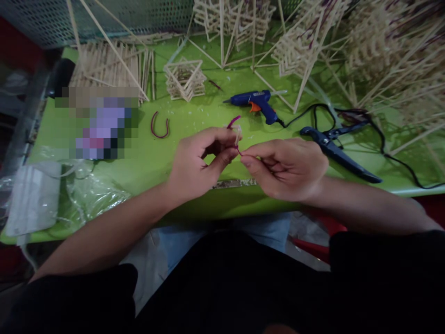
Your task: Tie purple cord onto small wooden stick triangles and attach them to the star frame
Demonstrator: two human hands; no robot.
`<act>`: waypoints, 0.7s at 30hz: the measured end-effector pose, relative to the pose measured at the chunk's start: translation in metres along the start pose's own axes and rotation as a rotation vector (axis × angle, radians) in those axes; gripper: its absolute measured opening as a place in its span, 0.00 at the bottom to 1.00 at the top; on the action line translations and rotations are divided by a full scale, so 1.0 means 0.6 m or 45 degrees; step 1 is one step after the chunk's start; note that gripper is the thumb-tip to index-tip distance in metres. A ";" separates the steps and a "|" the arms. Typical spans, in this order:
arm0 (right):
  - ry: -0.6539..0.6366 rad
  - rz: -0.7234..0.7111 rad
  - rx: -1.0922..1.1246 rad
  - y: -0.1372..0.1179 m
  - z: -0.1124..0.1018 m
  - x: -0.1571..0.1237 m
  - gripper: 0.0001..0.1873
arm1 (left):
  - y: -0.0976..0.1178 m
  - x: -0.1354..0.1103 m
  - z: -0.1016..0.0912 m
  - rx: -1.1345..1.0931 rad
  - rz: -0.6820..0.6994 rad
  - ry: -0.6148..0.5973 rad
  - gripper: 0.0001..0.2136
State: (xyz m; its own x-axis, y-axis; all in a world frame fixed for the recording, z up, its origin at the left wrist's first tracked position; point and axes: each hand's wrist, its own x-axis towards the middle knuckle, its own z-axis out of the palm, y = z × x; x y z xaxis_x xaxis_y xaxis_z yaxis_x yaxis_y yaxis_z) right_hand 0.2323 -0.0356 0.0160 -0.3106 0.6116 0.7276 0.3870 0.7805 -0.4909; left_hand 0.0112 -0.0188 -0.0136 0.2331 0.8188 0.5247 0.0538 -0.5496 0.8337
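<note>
In the head view, the left hand (194, 157) is closed to a pinch, its thumb and fingers gripping a small pale piece (238, 134) above the near part of the green tabletop (201, 116). A purple cord (234, 121) runs at this piece, one end sticking up beyond the left fingers and the other running down toward the right hand (292, 169). The right grip is closed too, thumb and forefinger pinched together on that lower end; the fingers hide much of it, so whether the cord is knotted there I cannot tell. The two hands are near each other, fingertips just apart. Beyond them lies a blue glue gun (255, 99), with black-handled cutters (344, 155) to the right, just beyond the right hand. To the left, a curled loose cord (160, 134) lies near a small stacked stick frame (186, 80).
</note>
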 end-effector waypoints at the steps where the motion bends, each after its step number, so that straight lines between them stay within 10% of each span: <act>1: 0.018 0.021 0.009 -0.001 0.000 0.000 0.06 | 0.000 0.001 0.000 -0.051 -0.016 0.001 0.13; 10: 0.090 0.398 0.248 0.012 0.003 0.005 0.16 | 0.010 0.009 -0.001 -0.320 -0.095 -0.007 0.14; 21: 0.075 0.384 0.310 0.017 0.004 0.006 0.13 | 0.000 0.016 -0.008 -0.260 -0.220 0.003 0.18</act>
State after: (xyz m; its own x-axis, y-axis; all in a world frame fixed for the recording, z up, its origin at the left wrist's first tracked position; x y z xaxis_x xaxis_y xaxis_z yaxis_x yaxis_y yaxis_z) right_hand 0.2334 -0.0252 0.0123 -0.1615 0.8155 0.5557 0.2338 0.5787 -0.7813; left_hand 0.0088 -0.0100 -0.0075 0.2349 0.8982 0.3716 -0.1043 -0.3568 0.9283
